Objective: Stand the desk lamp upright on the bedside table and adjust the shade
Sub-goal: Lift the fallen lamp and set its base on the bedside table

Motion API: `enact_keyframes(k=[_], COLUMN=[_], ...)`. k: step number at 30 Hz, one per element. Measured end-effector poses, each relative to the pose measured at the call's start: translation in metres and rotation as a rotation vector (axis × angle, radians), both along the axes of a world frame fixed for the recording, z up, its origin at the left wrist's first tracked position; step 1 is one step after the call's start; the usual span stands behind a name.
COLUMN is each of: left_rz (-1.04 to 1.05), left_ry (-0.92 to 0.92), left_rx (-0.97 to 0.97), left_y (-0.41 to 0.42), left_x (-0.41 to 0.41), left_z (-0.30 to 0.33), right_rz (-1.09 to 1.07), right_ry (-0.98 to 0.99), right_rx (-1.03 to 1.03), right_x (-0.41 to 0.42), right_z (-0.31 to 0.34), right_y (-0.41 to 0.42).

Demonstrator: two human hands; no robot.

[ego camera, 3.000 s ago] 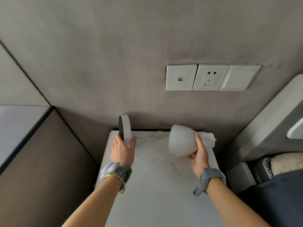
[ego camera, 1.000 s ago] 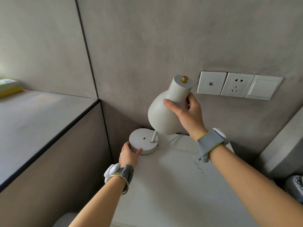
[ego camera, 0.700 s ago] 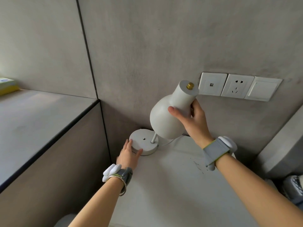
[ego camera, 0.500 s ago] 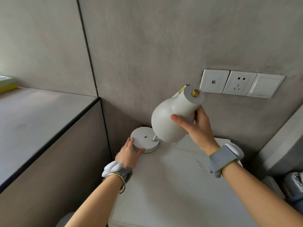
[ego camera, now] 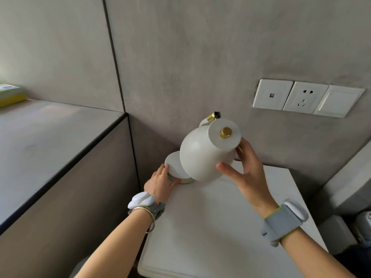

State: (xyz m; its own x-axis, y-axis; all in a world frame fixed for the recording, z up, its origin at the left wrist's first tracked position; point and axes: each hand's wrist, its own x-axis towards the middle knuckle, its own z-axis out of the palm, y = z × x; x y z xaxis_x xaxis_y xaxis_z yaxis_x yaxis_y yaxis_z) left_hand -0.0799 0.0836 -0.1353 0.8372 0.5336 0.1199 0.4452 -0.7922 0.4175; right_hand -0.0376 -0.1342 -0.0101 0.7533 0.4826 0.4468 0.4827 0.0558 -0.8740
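Observation:
The white desk lamp stands on its round base [ego camera: 174, 166] at the back left corner of the white bedside table [ego camera: 220, 227]. Its bell-shaped shade [ego camera: 202, 155] is tipped so the flat cap with a brass knob [ego camera: 225, 132] faces me. A brass joint [ego camera: 213, 116] shows behind the shade; the stem is hidden. My left hand [ego camera: 160, 183] rests against the base's front edge, thumb and fingers on its rim. My right hand [ego camera: 245, 171] cups the shade's right side, thumb on the front and fingers behind.
A grey wall rises directly behind the table, with a row of three white outlet plates [ego camera: 305, 98] to the upper right. A grey ledge [ego camera: 50, 141] runs along the left, with a yellow-green box [ego camera: 10, 94] at its far end. A grey bed frame [ego camera: 349, 177] stands at right.
The lamp went from lying on its side to standing on its base. Over the last second my right hand tilted the shade down so its cap now faces me; my left hand stayed on the base.

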Motion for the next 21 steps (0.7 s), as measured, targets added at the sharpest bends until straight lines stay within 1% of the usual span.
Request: enact_keyframes(k=[1,3,5,6,8,10,13,15,17,19,20,21], left_rz=[-0.008,-0.019,-0.025,-0.036,-0.068,-0.098,-0.15,-0.189,-0.213,-0.235,-0.243,-0.249], left_ry=[-0.008,-0.03,-0.049,-0.055,-0.071,-0.076,-0.067,-0.063,-0.048,-0.02,-0.011,-0.004], left_rx=[0.0,-0.008,-0.022,-0.032,-0.066,-0.096,-0.149,-0.193,-0.23,-0.258,-0.269,-0.275], left_y=[0.001,0.002,0.004,0.006,0.01,0.017,0.028,0.036,0.044,0.05,0.051,0.053], left_x=[0.0,-0.001,-0.002,-0.002,0.0,0.002,0.007,0.011,0.016,0.022,0.025,0.027], left_z=[-0.001,-0.003,-0.004,-0.005,-0.006,-0.007,-0.004,-0.002,0.0,0.001,0.001,0.0], right_rz=[-0.005,-0.025,-0.108,-0.166,-0.235,-0.227,-0.16,-0.086,-0.06,-0.059,-0.028,0.061], right_ry=[0.029,0.124,0.26,0.309,0.336,0.335,0.208,0.123,0.091,0.189,0.263,0.33], right_rx=[0.021,0.128,0.234,0.23,0.072,-0.161,-0.454,-0.571,-0.695,-0.779,-0.835,-0.917], right_x=[0.0,0.001,0.007,0.012,0.021,0.025,0.027,0.033,0.039,0.048,0.053,0.057], right_z=[-0.005,-0.02,-0.039,-0.049,-0.069,-0.086,-0.1,-0.104,-0.106,-0.107,-0.109,-0.108], right_y=[-0.002,-0.005,-0.006,-0.005,0.0,0.011,0.026,0.038,0.05,0.06,0.065,0.072])
